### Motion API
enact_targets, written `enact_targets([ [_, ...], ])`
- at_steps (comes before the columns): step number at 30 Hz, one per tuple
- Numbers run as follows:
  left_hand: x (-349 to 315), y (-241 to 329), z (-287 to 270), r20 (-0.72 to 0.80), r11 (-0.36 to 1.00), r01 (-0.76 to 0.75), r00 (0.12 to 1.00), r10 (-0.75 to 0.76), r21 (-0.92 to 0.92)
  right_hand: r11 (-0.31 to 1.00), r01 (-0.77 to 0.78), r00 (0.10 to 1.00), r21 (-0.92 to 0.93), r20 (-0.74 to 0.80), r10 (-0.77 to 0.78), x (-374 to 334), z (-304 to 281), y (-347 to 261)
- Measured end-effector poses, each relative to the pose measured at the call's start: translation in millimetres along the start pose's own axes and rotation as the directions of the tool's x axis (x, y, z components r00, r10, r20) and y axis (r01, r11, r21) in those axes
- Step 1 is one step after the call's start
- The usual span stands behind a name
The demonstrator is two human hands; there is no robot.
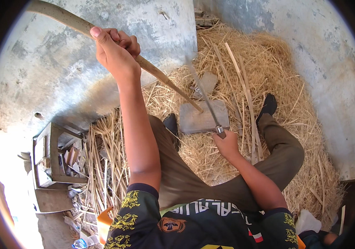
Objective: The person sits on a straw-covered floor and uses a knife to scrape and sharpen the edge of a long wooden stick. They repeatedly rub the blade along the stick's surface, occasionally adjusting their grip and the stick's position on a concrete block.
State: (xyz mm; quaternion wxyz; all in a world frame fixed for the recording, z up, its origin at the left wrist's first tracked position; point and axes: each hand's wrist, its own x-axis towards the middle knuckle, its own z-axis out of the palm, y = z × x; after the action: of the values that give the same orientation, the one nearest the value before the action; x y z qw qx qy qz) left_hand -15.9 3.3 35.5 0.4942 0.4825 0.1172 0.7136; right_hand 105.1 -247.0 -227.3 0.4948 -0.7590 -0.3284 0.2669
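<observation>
My left hand (117, 52) is raised at the upper left, its fingers wrapped round a long bamboo strip (161, 76). The strip slants down to the right, and its lower end meets a flat wooden block (192, 123) between my feet. In my right hand (227, 145) is the handle of a long-bladed machete (209, 104). Its blade points up and away, just right of the strip's lower end and apart from it; the tip is blurred. My fist hides most of the handle.
Straw-like shavings (285, 79) cover the floor, with long split strips (246, 89) beside my right foot. More thin strips (105, 166) lie left of my leg. A wooden frame (55, 153) filled with scraps, an orange container (104, 224) and a plastic bottle (85, 242) are at left. Walls (161, 33) stand behind.
</observation>
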Motion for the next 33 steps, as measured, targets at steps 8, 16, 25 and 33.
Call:
enact_targets([
  [8,-1,-4,3,0.075,1.0,-0.005,0.997,0.004,0.018,0.928,-0.252,0.942,-0.275,0.15,0.301,8,3,26],
  [16,-2,0,2,0.186,0.997,0.067,0.981,-0.056,-0.049,0.987,-0.095,0.995,0.133,0.008,0.095,15,2,25],
  [25,6,-7,-11,0.33,0.96,0.206,0.934,-0.134,-0.192,0.933,-0.336,0.924,-0.129,0.148,0.354,7,10,20],
  [33,8,-5,-7,0.182,0.992,0.105,0.979,-0.09,-0.074,0.994,-0.03,0.996,0.104,-0.084,0.039,12,2,-22],
])
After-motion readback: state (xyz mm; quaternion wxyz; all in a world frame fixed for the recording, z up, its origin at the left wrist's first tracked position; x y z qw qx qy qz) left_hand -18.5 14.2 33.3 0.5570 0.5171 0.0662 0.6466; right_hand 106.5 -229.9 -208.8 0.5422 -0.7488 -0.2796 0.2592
